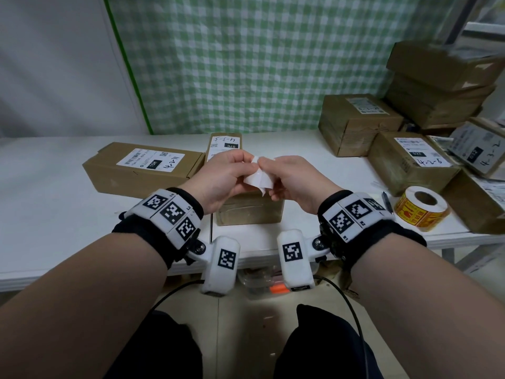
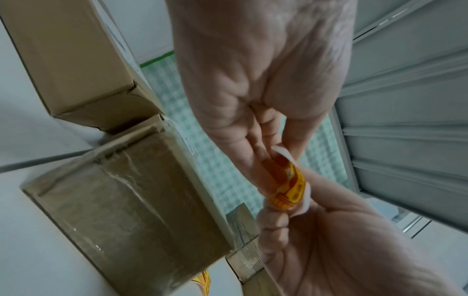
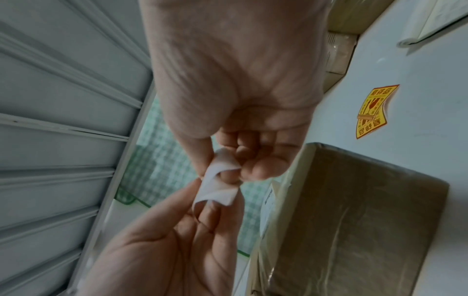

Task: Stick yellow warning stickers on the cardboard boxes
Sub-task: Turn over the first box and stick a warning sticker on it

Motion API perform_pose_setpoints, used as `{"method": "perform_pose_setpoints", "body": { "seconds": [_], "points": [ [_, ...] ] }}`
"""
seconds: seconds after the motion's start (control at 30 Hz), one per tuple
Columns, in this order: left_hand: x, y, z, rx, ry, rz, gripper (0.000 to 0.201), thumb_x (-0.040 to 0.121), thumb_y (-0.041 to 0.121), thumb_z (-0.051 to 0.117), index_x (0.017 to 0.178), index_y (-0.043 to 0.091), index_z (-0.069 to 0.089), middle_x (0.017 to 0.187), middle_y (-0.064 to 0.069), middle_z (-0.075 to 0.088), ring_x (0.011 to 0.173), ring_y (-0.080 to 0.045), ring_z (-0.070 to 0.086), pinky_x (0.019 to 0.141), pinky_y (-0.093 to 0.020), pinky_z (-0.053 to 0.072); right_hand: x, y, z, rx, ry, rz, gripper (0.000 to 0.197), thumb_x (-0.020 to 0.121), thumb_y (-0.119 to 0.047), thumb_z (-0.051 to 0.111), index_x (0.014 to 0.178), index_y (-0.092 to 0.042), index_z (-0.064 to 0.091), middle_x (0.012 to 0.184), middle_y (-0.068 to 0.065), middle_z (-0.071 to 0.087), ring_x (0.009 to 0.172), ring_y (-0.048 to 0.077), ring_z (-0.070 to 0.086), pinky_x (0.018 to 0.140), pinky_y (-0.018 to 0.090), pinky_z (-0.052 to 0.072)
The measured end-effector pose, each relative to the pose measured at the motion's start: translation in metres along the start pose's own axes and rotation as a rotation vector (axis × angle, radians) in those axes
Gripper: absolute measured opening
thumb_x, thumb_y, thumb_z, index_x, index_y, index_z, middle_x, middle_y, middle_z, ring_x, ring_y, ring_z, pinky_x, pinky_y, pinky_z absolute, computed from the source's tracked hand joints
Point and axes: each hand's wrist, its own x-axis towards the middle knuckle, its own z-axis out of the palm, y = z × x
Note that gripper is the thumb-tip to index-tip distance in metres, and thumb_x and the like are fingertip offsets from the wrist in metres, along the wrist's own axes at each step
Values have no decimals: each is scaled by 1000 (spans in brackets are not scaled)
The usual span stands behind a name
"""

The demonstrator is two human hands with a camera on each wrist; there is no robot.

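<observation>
Both hands mid-air w/ one sticker [image 1: 258, 177] pinched between them, left hand [image 1: 222, 177] & right hand [image 1: 296, 181] each on a curled edge, right above taped box [image 1: 248, 209], long axis running away from the person, equally near both hands.

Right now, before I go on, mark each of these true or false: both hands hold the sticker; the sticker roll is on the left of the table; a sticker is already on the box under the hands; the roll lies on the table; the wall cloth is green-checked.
1. Both hands pinch one sticker. True: the left hand and right hand hold the yellow warning sticker on its white backing.
2. The sticker roll is on the left. False: it is on the right, beside the stacked boxes.
3. The taped box below the hands has a yellow sticker. False: none shows.
4. The roll lies on the white table. True.
5. The wall cloth is green-checked. True.
</observation>
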Motion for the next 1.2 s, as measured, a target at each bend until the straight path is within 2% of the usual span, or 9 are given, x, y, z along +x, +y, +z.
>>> {"method": "perform_pose_setpoints", "body": {
  "seconds": [0.17, 0.27, 0.4, 0.6, 0.7, 0.73, 0.8, 1.1, 1.2],
  "points": [
    [-1, 2, -5, -154, -112, -28, 12, 89, -1, 48, 99, -2, 55, 97, -18, 61, 90, -27, 63, 76, -32, 59, -1, -4, -2, 18, -37, -47, 23, 94, -23, 55, 73, -13, 53, 65, 6, 56, 47, 12, 48, 44, 18, 44],
    [-2, 5, -11, -300, -191, -118, 27, 80, 13, 56, 102, -3, 55, 98, -23, 66, 90, -31, 68, 76, -34, 59, 1, -4, -6, -70, -24, -95, 25, 92, -21, 58, 69, -14, 54, 66, 4, 56, 51, 12, 51, 47, 18, 44],
    [-2, 8, -10, -5, -214, -158, 29, 85, 30, 60, 95, 3, 65, 93, -13, 73, 87, -21, 71, 77, -29, 59, 1, -3, -4, -213, -65, -143, 24, 92, -19, 58, 69, -15, 56, 66, 1, 56, 56, 12, 52, 51, 18, 45],
    [-2, 9, -8, -79, -239, -142, 44, 74, 23, 62, 110, -3, 54, 80, -10, 72, 74, -17, 71, 63, -24, 59, -3, -3, -1, -112, -63, -150, 30, 93, -19, 56, 63, -18, 53, 53, -12, 54, 53, 8, 49, 52, 17, 43],
    [-3, 5, -8, -147, -207, -119, 25, 79, 16, 60, 97, 2, 53, 76, -10, 72, 70, -18, 71, 57, -23, 57, -3, 0, 2, -34, -60, -125, 30, 93, -21, 57, 64, -16, 51, 57, -6, 54, 55, 13, 49, 54, 20, 44],
    [-3, 3, -8, -168, -194, -113, 13, 83, 13, 58, 88, 3, 52, 76, -11, 71, 70, -18, 71, 58, -24, 58, -3, 1, 3, 4, -60, -113, 29, 93, -21, 57, 65, -15, 51, 61, -2, 55, 55, 13, 50, 54, 21, 45],
    [-1, 2, -9, -199, -173, -92, 12, 89, 8, 53, 78, 5, 50, 80, -12, 69, 73, -18, 70, 66, -27, 60, -3, 1, 4, 88, -58, -91, 27, 93, -20, 56, 67, -14, 52, 66, 2, 56, 55, 13, 52, 54, 20, 45],
    [4, -5, -5, -312, -26, 10, 15, 93, 4, 47, 79, 2, 52, 88, -15, 61, 82, -20, 64, 79, -28, 56, 0, 1, 5, 349, 66, -37, 21, 96, -18, 52, 77, -11, 54, 76, 4, 60, 66, 12, 60, 55, 18, 55],
    [4, -8, -4, -364, 3, 18, 8, 95, 5, 46, 92, 0, 52, 100, -19, 60, 91, -24, 63, 80, -31, 57, 1, 4, 6, 428, 106, -37, 16, 96, -15, 51, 84, -5, 55, 84, 8, 59, 74, 15, 62, 54, 17, 55]
  ]
}}
